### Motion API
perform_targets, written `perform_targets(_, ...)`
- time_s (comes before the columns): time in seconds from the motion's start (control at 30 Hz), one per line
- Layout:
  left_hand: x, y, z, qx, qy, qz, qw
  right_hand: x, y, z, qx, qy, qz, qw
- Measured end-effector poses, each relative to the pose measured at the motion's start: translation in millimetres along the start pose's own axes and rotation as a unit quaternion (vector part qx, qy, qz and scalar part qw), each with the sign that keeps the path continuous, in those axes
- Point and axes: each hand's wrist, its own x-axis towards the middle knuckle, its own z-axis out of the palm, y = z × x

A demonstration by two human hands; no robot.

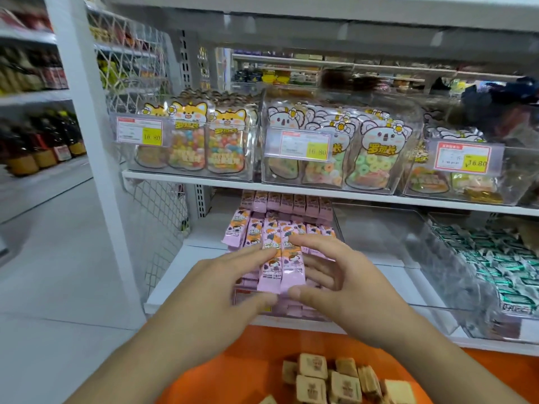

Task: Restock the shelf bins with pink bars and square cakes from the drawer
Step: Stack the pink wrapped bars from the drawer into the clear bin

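Two hands, left (221,287) and right (335,275), each gripping pink bars (281,266) over the bin (294,314)

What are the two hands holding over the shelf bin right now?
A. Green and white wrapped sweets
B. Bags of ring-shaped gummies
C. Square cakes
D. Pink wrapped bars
D: the left hand and right hand pinch two pink bars between them above the bin of the same bars, while the square cakes lie below in the orange drawer.

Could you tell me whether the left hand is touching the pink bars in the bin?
Touching. The head view shows the left hand with fingertips and thumb on the front pink bars, no gap visible.
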Motion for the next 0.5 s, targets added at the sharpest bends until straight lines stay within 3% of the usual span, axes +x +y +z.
perform_targets(0.2,46.6,-28.1,0.6,0.104,0.047,0.057,0.992,46.5,10.2,8.2,-0.073,0.068,-0.038,0.994)
perform_targets(0.3,62.5,-46.4,2.6,0.13,0.048,0.059,0.989,63.8,16.2,7.4,-0.176,0.083,-0.034,0.98)
perform_targets(0.5,75.7,-66.4,14.3,0.128,0.053,0.042,0.99,79.2,23.5,9.1,-0.292,0.058,-0.023,0.954)
